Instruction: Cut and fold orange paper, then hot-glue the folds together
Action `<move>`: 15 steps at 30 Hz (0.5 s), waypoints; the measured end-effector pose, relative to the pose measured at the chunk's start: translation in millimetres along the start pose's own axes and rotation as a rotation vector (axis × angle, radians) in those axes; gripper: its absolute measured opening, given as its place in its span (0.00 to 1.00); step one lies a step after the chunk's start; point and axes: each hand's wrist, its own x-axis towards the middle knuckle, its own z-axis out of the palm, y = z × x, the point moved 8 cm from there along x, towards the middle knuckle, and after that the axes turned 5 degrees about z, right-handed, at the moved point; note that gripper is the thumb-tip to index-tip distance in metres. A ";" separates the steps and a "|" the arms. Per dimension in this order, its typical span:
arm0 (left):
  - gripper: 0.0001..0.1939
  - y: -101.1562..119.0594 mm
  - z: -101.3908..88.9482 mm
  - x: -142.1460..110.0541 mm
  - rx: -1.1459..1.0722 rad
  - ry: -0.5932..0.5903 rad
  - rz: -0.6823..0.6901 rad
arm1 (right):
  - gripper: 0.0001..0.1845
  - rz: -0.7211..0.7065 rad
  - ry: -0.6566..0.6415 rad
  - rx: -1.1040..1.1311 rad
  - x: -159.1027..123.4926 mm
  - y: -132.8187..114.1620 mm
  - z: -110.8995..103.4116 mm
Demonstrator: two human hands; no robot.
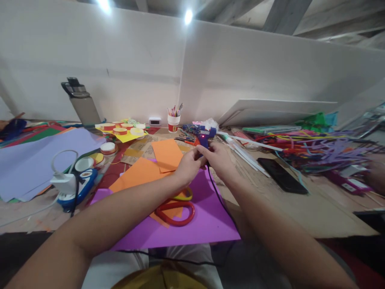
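Head: glue gun (204, 138) (blue) in right grip (221, 159)

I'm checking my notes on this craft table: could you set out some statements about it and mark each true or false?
1. The left hand and right hand are both at the blue glue gun. True.
2. The water bottle lies on its side. False: the water bottle stands upright.
3. A red light glows on the glue gun. True.
4. The black phone lies left of the purple sheet. False: the black phone lies to the right of the purple sheet.
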 end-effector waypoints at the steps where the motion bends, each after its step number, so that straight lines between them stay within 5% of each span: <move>1: 0.14 0.2 1.6 -0.1 0.045 -0.030 -0.012 | 0.16 -0.018 0.017 -0.025 1.2 0.1 -2.7; 4: 0.09 2.2 5.2 -2.2 0.195 -0.100 -0.069 | 0.18 -0.042 0.031 -0.085 10.9 11.0 -12.6; 8: 0.12 9.6 -5.7 -3.8 0.358 -0.036 -0.160 | 0.20 0.077 0.041 -0.277 27.5 46.5 -29.5; 15: 0.07 34.8 -16.6 6.3 0.553 -0.245 -0.178 | 0.23 0.264 0.044 -0.693 35.3 85.1 -52.7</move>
